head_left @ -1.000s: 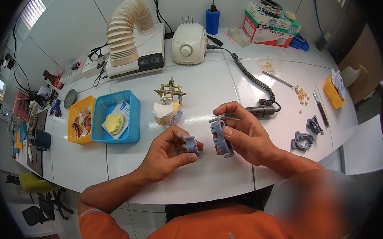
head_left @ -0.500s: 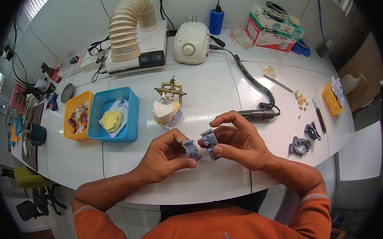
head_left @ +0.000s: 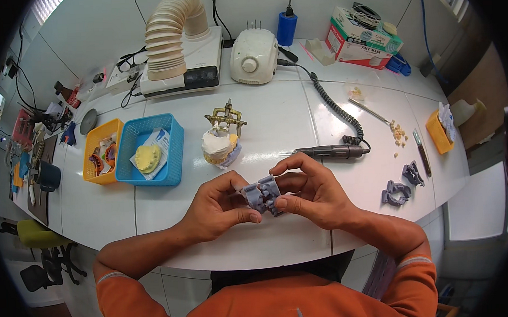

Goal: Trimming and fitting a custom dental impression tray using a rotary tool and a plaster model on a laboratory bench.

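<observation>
Near the front of the table, my left hand (head_left: 215, 210) pinches one grey-blue dental model piece (head_left: 252, 199) between thumb and fingers. My right hand (head_left: 322, 196) grips a second such dental model piece (head_left: 269, 186), its thumb on the near side and the index finger arched over the top. The two pieces meet side by side, tooth shapes showing between them; whether they interlock I cannot tell. Beyond my hands stands a brass articulator (head_left: 228, 115) carrying a white and yellow plaster dental cast (head_left: 218, 144). A dark handpiece (head_left: 336, 152) with a thin bur lies just past my right hand.
At left are a blue basket (head_left: 177, 156) with a yellow dental cast (head_left: 148, 159) and a yellow basket (head_left: 91, 178). On the right lie two grey models (head_left: 396, 193), a knife (head_left: 424, 157) and loose tooth-like bits (head_left: 399, 134). A white control box (head_left: 254, 56) and hosed dust extractor (head_left: 185, 81) stand behind.
My right hand has moved slightly left, bringing its model piece against the one in my left hand. The gap between the pieces has closed.
</observation>
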`<state>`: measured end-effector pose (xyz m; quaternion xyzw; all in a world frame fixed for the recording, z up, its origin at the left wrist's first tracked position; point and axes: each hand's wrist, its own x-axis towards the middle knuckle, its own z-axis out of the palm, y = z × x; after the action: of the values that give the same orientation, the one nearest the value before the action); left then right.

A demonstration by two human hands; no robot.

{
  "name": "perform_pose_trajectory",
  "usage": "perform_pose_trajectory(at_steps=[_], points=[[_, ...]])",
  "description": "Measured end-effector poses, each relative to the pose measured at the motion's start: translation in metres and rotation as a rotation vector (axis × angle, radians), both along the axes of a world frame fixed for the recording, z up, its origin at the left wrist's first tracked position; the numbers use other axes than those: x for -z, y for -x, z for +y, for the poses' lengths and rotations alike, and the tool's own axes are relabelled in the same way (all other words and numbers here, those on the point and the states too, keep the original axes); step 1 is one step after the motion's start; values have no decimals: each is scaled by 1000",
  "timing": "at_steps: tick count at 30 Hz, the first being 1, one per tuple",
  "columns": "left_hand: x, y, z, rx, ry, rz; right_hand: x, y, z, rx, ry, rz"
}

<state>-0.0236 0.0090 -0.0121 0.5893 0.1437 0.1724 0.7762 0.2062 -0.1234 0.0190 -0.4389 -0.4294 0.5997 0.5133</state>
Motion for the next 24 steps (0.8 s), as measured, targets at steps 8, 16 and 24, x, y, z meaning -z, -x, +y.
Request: perform_pose_trajectory(at_steps=[8, 16, 24], points=[[0, 1, 0, 25, 25, -2, 4, 1, 1, -25, -23, -34], [-3, 0, 1, 21, 10, 24, 6, -1, 3, -4, -71, -87], [-4, 1, 2, 20, -1, 82, 11, -2, 4, 26, -106, -74]])
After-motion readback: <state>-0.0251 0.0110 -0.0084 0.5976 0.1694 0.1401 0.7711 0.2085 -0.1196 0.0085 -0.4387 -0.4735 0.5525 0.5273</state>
